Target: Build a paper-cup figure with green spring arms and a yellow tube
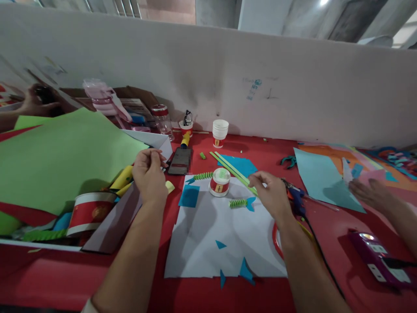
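Red worktop [325, 226] against a pale partition wall is carrying a white paper sheet [208, 234] strewn with blue paper scraps. Left hand [149, 174] is hovering near a black phone [180, 161], fingers pinched narrow; what they are holding cannot be told. Right hand [272, 193] is pinching the near end of long green paper strips [233, 171], just beside a small red-banded cup [219, 182] and a folded green paper spring [237, 203]. Judged step: strip folding; next calls for both hands meeting on the strips. Another person's hand [371, 193] is resting at far right.
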### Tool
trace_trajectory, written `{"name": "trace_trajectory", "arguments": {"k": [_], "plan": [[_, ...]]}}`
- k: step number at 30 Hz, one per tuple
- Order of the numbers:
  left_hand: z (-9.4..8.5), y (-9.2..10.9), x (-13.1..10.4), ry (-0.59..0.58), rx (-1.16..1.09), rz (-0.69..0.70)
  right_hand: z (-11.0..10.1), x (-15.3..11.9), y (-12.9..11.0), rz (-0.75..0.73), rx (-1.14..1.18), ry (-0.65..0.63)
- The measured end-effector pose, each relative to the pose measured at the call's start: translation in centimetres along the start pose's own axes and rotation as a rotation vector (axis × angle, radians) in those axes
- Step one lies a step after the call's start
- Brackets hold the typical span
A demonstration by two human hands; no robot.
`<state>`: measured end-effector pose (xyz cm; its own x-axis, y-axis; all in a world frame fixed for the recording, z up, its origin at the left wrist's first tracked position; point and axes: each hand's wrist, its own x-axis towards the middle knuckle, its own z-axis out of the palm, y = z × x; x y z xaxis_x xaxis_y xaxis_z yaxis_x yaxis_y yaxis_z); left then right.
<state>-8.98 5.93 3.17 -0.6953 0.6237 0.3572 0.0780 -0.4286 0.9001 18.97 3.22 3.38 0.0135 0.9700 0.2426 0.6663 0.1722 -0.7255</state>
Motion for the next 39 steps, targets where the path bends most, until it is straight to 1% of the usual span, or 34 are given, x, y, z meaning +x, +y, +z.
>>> {"name": "trace_trajectory", "arguments": {"k": [1, 3, 6, 9, 11, 12, 14, 16, 17, 18, 19, 20, 22, 23, 25, 26, 28, 29, 30, 31, 32, 34, 35, 36, 37, 39], "plan": [[0.0, 0.2, -0.1, -0.017, 0.002, -0.015, -0.5, -0.1, 0.3, -0.021, -0.031, -0.07], [0.0, 0.5, -0.4, -0.048, 0.005, -0.053, -0.7, -0.6, 0.7, -0.1, -0.061, -0.193], [0.2, 0.4, -0.7, -0.06, 0.0, -0.091, 0.3, -1.4, 1.3, -0.196, -0.111, -0.337], [0.3, 0.0, -0.9, -0.042, 0.02, -0.061, 1.9, -2.2, 1.6, -0.25, -0.188, -0.393], [0.2, -0.2, -1.0, -0.082, 0.09, -0.023, 2.5, -2.4, 1.6, -0.268, -0.23, -0.397], [0.2, -0.2, -1.1, -0.139, 0.154, 0.011, 2.7, -2.4, 1.6, -0.262, -0.243, -0.397], [0.3, 0.1, -1.4, -0.314, 0.327, 0.12, 2.7, -2.2, 1.4, -0.229, -0.255, -0.385], [0.6, 0.6, -2.1, -0.502, 0.484, 0.258, 2.3, -1.9, 1.1, -0.18, -0.225, -0.346], [0.8, 0.9, -2.5, -0.573, 0.535, 0.32, 2.1, -1.8, 0.9, -0.153, -0.185, -0.31], [1.0, 1.1, -3.0, -0.619, 0.566, 0.37, 1.9, -1.7, 0.7, -0.125, -0.127, -0.261], [1.2, 1.4, -3.6, -0.639, 0.583, 0.413, 1.6, -1.6, 0.5, -0.099, -0.058, -0.206], [1.3, 1.6, -4.1, -0.639, 0.593, 0.451, 1.5, -1.5, 0.3, -0.078, 0.016, -0.152], [1.5, 1.8, -4.8, -0.599, 0.599, 0.512, 1.3, -1.6, 0.0, -0.046, 0.151, -0.069], [1.4, 1.9, -5.0, -0.562, 0.598, 0.534, 1.3, -1.6, 0.0, -0.033, 0.208, -0.047], [1.2, 1.9, -5.1, -0.451, 0.581, 0.554, 1.4, -1.7, 0.0, -0.015, 0.297, -0.018], [1.1, 1.8, -5.0, -0.37, 0.559, 0.547, 1.4, -1.7, 0.1, -0.017, 0.329, 0.003], [0.9, 1.9, -4.9, -0.182, 0.497, 0.492, 1.4, -1.8, 0.3, -0.035, 0.379, 0.057], [0.9, 1.9, -5.1, -0.127, 0.466, 0.451, 1.4, -1.8, 0.4, -0.043, 0.405, 0.075], [1.1, 2.1, -5.5, -0.134, 0.438, 0.403, 1.5, -1.8, 0.4, -0.048, 0.431, 0.079], [1.3, 2.2, -6.1, -0.206, 0.412, 0.349, 1.5, -1.9, 0.3, -0.05, 0.46, 0.071], [1.6, 2.4, -6.9, -0.338, 0.384, 0.295, 1.6, -1.9, 0.2, -0.053, 0.487, 0.057], [2.2, 2.9, -8.6, -0.656, 0.305, 0.177, 1.7, -2.2, -0.2, -0.079, 0.519, 0.044], [2.5, 3.1, -9.4, -0.768, 0.261, 0.13, 1.8, -2.4, -0.4, -0.099, 0.521, 0.046], [2.8, 3.2, -10.2, -0.841, 0.222, 0.089, 1.9, -2.6, -0.6, -0.113, 0.52, 0.051], [2.9, 3.3, -10.8, -0.88, 0.191, 0.057, 2.0, -2.8, -0.8, -0.117, 0.523, 0.059], [3.0, 3.4, -11.5, -0.908, 0.148, 0.005, 2.0, -3.4, -1.1, -0.091, 0.549, 0.075]]}}
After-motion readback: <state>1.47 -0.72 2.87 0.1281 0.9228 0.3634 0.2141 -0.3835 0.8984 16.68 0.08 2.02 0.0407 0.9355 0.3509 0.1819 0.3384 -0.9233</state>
